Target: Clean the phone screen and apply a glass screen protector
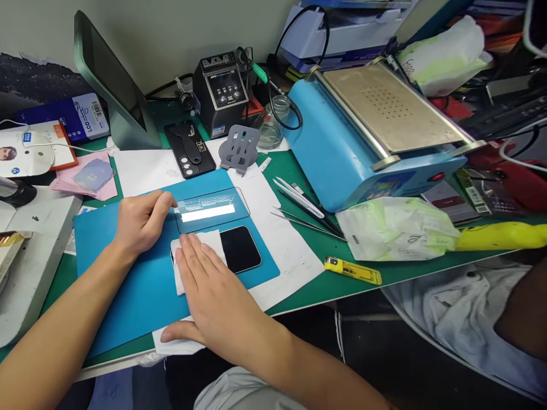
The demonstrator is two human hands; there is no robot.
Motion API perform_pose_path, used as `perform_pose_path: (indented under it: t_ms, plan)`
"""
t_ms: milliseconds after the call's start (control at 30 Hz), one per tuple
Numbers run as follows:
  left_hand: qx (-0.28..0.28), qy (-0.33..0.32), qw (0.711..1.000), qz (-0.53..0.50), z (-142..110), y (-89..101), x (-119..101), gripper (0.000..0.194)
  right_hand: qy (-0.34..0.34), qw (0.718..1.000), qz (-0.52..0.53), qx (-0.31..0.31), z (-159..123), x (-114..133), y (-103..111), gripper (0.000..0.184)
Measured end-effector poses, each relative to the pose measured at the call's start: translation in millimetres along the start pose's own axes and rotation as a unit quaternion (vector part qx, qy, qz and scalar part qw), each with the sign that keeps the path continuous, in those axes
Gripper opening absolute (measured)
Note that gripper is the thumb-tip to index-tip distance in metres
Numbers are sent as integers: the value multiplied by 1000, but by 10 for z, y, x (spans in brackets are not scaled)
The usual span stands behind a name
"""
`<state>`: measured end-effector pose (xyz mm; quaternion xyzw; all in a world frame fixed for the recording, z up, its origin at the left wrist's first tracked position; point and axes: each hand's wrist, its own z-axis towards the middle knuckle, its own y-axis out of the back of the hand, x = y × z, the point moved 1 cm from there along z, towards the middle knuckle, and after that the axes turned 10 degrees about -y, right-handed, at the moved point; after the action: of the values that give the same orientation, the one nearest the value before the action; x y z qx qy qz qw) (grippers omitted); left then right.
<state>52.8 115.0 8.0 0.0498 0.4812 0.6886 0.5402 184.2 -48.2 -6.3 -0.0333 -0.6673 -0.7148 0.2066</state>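
My left hand (pixel 141 221) is closed, with thumb and forefinger pinched at the left edge of a clear glass panel with a thin dark border (pixel 213 210). The glass is over the blue mat (pixel 128 296) and reflects a bright strip of light. My right hand (pixel 213 290) lies flat, fingers stretched out, pressing a folded white wipe (pixel 216 245) onto a phone (pixel 241 249). The phone's black screen shows at its right end; the wipe and hand cover the rest. My right thumb is spread away toward the mat's front edge.
Behind the mat stand a tablet (pixel 115 74), a black phone case (pixel 190 149), a grey phone stand (pixel 240 148) and a black soldering station (pixel 222 94). To the right are tweezers (pixel 299 196), a yellow cutter (pixel 352 270), a wipes packet (pixel 397 228) and a blue heating-plate machine (pixel 337 148).
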Motion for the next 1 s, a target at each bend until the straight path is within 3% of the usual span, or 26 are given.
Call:
perform_pose_path:
  t_ms: [333,533,667,833,1000]
  plan:
    - [-8,39,999,-29,-19,52,50,47,36,997,64,24,-208,46,52,122]
    - [-13,39,999,-36,-59,65,29,43,-26,998,38,51,-395,-289,117,147]
    - [-34,17,999,-28,-63,44,-20,41,-45,998,13,39,-494,-520,136,143]
    - [-45,22,999,-20,-88,35,-21,44,-47,997,30,60,-379,-652,149,143]
    - [-40,27,999,-21,-97,35,-21,45,-23,994,48,92,-135,-487,131,145]
